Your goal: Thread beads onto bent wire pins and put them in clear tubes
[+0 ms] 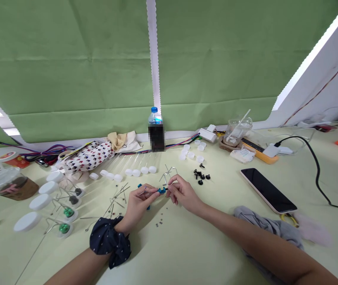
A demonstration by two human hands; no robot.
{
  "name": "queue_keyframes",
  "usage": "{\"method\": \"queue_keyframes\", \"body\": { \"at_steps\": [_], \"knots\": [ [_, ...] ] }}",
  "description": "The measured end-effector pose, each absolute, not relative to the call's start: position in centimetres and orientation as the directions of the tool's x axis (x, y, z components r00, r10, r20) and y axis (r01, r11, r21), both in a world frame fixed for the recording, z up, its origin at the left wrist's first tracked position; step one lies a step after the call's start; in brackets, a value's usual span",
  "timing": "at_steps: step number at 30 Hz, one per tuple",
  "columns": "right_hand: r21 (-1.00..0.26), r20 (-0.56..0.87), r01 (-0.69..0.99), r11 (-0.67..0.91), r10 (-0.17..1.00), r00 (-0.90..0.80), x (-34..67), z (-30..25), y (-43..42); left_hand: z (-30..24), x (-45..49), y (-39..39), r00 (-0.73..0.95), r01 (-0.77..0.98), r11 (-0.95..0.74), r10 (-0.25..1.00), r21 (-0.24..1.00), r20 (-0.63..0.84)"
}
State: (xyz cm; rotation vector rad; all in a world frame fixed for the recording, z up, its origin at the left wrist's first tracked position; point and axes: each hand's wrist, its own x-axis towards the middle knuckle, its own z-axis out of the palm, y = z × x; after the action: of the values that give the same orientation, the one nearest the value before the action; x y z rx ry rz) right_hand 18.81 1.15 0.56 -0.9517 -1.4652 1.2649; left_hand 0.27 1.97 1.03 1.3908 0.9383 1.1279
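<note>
Tabletop (pixel 216 253), pale. Phone (pixel 268 190), dark-screened: lying to the right. Right hand (pixel 183 192): fingers curled in at a blue piece (pixel 161 190); whether gripping, cannot tell. Left hand (pixel 140 202): fingertips pinched on the blue piece, between both hands. Grey bits (pixel 157 225): loose, nearer the wearer.

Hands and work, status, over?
Left hand pinching blue part. Right hand at its right end, grip unclear. Bent wires just beyond.
</note>
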Motion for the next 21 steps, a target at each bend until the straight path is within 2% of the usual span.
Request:
{"method": "queue_keyframes", "body": {
  "at_steps": [13,21],
  "knots": [
    [-0.984,0.166,-0.113,0.138,0.943,-0.290,18.40,0.59,1.41,0.89,0.07,2.54,0.203,-0.136,-0.090,0.972,0.987,0.116],
    [-0.996,0.086,-0.024,0.082,0.954,-0.286,18.78,0.58,1.62,0.70,-0.05,2.68,0.242,-0.179,-0.072,0.963,0.981,0.115]
  ]
}}
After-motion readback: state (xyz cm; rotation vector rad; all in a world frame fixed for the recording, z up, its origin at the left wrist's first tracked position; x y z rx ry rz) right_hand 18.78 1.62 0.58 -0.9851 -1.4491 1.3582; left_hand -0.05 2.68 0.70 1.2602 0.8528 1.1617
